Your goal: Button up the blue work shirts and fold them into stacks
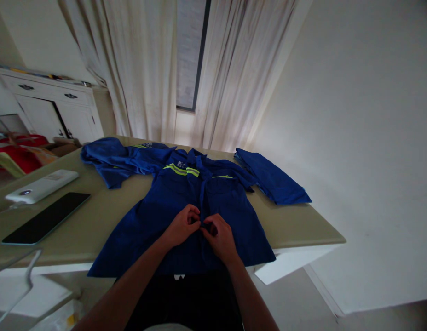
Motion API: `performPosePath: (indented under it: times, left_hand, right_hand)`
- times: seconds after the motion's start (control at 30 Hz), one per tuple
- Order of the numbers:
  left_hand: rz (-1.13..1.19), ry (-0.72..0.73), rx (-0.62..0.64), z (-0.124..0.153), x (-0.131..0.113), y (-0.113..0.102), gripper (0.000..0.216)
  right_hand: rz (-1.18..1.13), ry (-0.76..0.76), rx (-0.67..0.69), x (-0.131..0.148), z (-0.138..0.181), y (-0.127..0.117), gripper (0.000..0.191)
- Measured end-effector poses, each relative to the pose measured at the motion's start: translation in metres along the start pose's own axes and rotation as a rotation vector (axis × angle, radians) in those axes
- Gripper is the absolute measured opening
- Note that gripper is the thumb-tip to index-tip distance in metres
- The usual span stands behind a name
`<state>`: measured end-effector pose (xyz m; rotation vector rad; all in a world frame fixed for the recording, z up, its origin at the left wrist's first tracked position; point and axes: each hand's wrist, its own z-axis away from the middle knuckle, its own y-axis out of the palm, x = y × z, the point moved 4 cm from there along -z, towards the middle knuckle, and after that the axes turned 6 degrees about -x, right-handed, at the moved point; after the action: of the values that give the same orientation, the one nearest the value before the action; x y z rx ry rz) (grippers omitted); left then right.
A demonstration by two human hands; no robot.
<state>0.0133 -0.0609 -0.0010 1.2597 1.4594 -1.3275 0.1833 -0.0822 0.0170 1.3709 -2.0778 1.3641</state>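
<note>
A blue work shirt (172,197) with yellow-green reflective stripes lies front up across the table, its collar pointing away from me and its hem hanging over the near edge. My left hand (184,225) pinches the shirt's front placket low down, fingers curled. Right beside it, my right hand (218,234) also pinches the placket, thumb and forefinger pressed together on the cloth. The fingertips of both hands nearly meet. Whether a button sits between them is too small and dark to see.
A folded blue garment (272,177) lies at the table's right, a bunched blue garment (106,158) at its far left. On the table (137,191), a black phone (48,218) and a white device (43,186) lie left. A white cable (29,276) hangs at the near left. A wall (365,138) stands right.
</note>
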Motion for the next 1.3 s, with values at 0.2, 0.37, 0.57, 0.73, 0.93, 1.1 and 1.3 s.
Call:
performPosePath:
  times: [0.2,0.37,0.57,0.73,0.93,1.1,1.3]
  left_hand:
    - [-0.036,-0.005,0.035,-0.005,-0.001,-0.003,0.031]
    - [-0.033,-0.054,0.130,-0.010,-0.002,-0.003,0.042]
    - [0.053,-0.159,0.087,-0.016,0.001,-0.001,0.043]
    - [0.080,-0.201,0.071,-0.014,-0.002,-0.004,0.045]
    - [0.060,-0.245,0.102,-0.015,-0.002,-0.004,0.042]
    - [-0.209,-0.037,0.029,-0.007,-0.006,-0.003,0.028]
    - [-0.812,0.263,-0.074,0.023,-0.023,0.003,0.021]
  right_hand:
    - [0.053,0.044,0.008,-0.001,-0.004,0.001,0.012]
    - [0.058,0.039,0.026,0.003,-0.004,0.000,0.010]
    - [0.022,0.045,0.015,0.003,-0.004,0.000,0.013]
    - [0.010,0.028,-0.006,0.000,-0.003,-0.001,0.015]
    - [0.054,0.009,0.004,0.001,0.000,0.000,0.004]
    - [0.021,0.009,0.057,0.005,-0.003,-0.004,0.015]
    - [0.115,0.197,0.045,-0.011,-0.040,0.001,0.035]
